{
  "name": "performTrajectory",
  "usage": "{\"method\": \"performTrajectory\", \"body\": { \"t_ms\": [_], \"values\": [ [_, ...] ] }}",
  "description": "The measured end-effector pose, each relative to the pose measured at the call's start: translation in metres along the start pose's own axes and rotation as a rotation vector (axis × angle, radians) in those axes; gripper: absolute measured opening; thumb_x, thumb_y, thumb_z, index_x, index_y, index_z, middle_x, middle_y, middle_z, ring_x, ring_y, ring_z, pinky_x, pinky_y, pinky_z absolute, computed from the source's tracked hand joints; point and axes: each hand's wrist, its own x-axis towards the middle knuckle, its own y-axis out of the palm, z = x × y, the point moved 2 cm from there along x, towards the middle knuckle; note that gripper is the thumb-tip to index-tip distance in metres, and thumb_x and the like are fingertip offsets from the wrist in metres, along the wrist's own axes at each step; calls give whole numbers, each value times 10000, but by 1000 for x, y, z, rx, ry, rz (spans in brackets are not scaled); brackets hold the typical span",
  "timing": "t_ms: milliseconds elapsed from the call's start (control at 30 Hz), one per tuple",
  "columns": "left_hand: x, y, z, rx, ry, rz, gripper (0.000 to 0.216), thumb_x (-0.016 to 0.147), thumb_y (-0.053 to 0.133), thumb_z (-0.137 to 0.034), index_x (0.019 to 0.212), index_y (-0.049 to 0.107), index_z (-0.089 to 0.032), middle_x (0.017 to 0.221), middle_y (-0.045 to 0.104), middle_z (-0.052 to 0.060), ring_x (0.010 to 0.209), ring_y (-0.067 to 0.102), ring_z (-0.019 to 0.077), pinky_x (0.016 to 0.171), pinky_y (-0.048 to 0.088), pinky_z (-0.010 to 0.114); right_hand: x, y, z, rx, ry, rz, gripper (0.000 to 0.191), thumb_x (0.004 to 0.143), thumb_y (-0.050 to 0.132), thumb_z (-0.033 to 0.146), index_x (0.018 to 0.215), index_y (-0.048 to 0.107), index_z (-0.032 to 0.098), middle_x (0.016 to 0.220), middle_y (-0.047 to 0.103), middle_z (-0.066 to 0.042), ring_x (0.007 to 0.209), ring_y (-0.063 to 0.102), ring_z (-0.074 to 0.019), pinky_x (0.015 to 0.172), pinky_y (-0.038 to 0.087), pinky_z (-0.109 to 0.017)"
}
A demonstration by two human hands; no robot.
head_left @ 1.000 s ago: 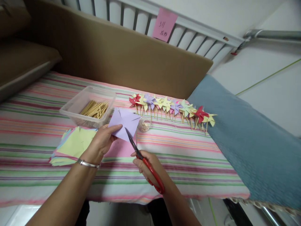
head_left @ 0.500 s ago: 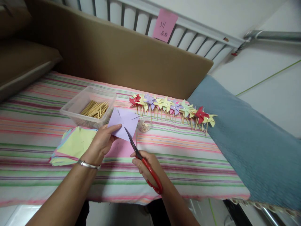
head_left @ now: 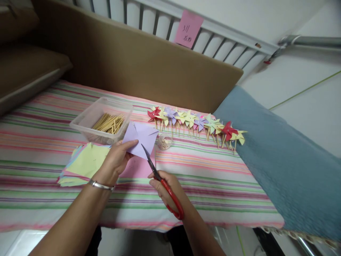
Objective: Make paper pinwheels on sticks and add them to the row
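Note:
My left hand (head_left: 121,156) pinches a square of purple paper (head_left: 144,137) between thumb and fingers, above the table. Slits run in from its upper corners. In my right hand (head_left: 166,188) are scissors (head_left: 173,197) with red handles and dark blades. The blades point up and left and lie across the paper's lower right part. They look closed or nearly so. Below the purple square, a pink sheet (head_left: 138,169) lies on the cloth, partly covered. Beside my left wrist rests a stack of coloured paper squares (head_left: 89,160), yellow on top.
A clear plastic box (head_left: 87,129) holds many wooden sticks (head_left: 109,123). Near the paper stands a small clear cup (head_left: 165,142) with tiny pieces. Several paper pinwheels (head_left: 189,119) line the back of the striped cloth (head_left: 202,177), before a brown board (head_left: 149,64). Blue fabric (head_left: 277,153) lies right.
The view has shifted very slightly. Both hands, the purple paper and the scissors keep almost the same position.

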Motion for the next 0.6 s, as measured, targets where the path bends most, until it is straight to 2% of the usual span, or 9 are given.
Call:
{"method": "performTrajectory", "body": {
  "t_ms": [267,400,500,600],
  "values": [
    [0,0,0,13,16,-19,270,571,778,-162,826,701,-119,793,717,53,701,648,167,652,513,269,3,-2,0,-129,-84,-17,197,781,582,336,895,617,178,561,429,53,476,386,-76,453,327,-197],
    [2,-2,-3,-10,46,-39,265,560,777,-149,812,695,-130,840,717,57,717,644,167,635,515,259,5,-6,-12,-269,-111,58,231,779,543,254,992,606,191,555,460,57,456,417,-78,455,340,-198],
    [4,-6,-8,-24,62,-66,316,565,775,-149,871,696,-141,883,715,56,727,640,167,606,515,249,3,-16,-19,-278,-88,105,308,806,478,223,1106,545,207,586,525,48,481,507,-99,468,378,-201],
    [6,-10,-12,-12,57,-48,309,575,772,-154,875,703,-153,914,717,67,755,647,182,622,520,262,2,-33,-19,-236,-110,26,329,806,480,220,1133,506,201,702,617,4,591,573,-130,531,430,-230]
  ]
}}
